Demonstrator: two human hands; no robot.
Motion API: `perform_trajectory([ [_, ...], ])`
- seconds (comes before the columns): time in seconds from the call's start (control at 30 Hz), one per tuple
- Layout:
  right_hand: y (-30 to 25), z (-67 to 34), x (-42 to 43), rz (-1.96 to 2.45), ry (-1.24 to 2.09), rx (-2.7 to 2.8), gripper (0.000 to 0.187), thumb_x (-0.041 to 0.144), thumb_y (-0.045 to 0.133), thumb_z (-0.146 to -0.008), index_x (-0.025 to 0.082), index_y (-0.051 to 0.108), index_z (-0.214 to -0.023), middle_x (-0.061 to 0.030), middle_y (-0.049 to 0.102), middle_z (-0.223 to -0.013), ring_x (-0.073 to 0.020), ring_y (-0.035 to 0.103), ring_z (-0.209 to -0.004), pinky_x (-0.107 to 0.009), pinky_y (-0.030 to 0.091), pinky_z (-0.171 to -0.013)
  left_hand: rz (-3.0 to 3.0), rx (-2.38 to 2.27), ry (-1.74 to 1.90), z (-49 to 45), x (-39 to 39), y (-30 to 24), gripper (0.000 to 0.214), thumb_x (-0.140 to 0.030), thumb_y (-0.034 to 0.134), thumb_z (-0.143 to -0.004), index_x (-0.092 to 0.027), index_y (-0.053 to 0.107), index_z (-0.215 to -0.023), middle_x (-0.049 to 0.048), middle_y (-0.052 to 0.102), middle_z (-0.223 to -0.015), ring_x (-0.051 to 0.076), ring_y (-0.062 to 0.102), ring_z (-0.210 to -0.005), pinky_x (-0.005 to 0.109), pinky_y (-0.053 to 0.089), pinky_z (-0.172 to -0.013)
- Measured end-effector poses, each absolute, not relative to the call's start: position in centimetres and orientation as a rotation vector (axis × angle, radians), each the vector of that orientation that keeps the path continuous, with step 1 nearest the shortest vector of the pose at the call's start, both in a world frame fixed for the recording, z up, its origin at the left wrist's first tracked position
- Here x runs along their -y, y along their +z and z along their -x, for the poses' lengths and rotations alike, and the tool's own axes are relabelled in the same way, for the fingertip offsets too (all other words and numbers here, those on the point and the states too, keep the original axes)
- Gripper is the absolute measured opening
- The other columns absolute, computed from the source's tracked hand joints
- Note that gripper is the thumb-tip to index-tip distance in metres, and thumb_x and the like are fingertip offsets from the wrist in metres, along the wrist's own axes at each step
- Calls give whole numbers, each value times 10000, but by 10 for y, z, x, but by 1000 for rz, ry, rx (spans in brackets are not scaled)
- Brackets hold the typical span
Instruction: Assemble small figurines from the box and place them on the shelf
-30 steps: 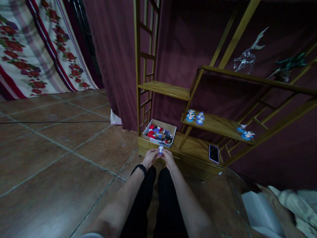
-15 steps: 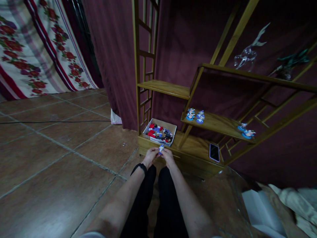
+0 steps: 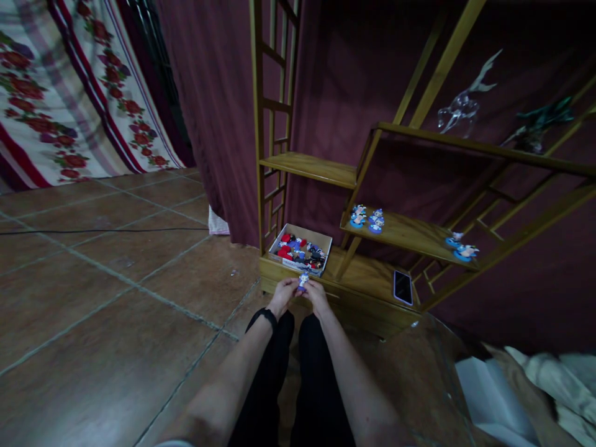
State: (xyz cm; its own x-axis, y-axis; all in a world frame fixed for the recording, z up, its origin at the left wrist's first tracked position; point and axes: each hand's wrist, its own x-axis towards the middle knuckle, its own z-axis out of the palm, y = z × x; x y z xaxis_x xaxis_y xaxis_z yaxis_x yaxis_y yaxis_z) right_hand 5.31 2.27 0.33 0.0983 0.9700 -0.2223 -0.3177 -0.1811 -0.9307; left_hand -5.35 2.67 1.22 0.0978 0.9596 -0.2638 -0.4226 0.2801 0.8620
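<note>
The left hand [image 3: 285, 293] and right hand [image 3: 316, 293] grip the figurine [image 3: 303, 280] between their fingertips. Its long axis is near upright, head up, base down; its facing is too small to tell. Just beyond sits the box [image 3: 294, 264]; farther, figures [image 3: 376, 221] stand on a shelf [image 3: 410, 234].

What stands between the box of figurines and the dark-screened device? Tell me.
In the head view, a wooden post stands between the box and the device, with board showing on both sides.
</note>
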Motion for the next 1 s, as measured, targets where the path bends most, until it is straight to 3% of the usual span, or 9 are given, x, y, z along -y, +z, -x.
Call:
perform_trajectory([
  [0.2,1,-51,-23,1148,1417,787,254,303,685,-543,143,683,-740,-23,666,-658,-123,592,-553,-267,499,-603,-682,-986,1170,54,-25,14,116,-176,700,-614,-109,644,-691,45,642,-625,94,573,-517,203,469,-544],
  [0.37,4,-51,-22,1154,1429,764,261,296,684,-550,154,684,-768,-34,678,-709,-141,614,-614,-275,504,-622,-658,-987,1190,55,-22,17,87,-188,662,-666,-109,644,-698,42,635,-612,92,573,-514,205,474,-551],
  [0.6,6,-51,-21,1094,1485,701,264,346,630,-618,138,669,-775,-55,675,-697,-149,611,-602,-293,508,-619,-642,-964,1215,55,-20,21,99,-194,655,-682,-101,638,-709,49,633,-600,89,562,-496,195,461,-511],
  [0.83,7,-50,-19,1098,1384,648,291,364,625,-618,173,656,-835,-41,676,-833,-168,616,-769,-279,486,-693,-647,-983,1268,53,-19,22,155,-206,701,-624,-123,624,-731,42,644,-651,104,586,-554,226,475,-580],
  [1.0,9,-46,-14,1092,1335,789,239,301,675,-552,178,650,-755,2,660,-719,-150,593,-712,-269,455,-720,-666,-1030,1354,51,-20,18,291,-186,735,-555,-140,595,-807,-30,574,-546,80,531,-471,214,439,-528],
])
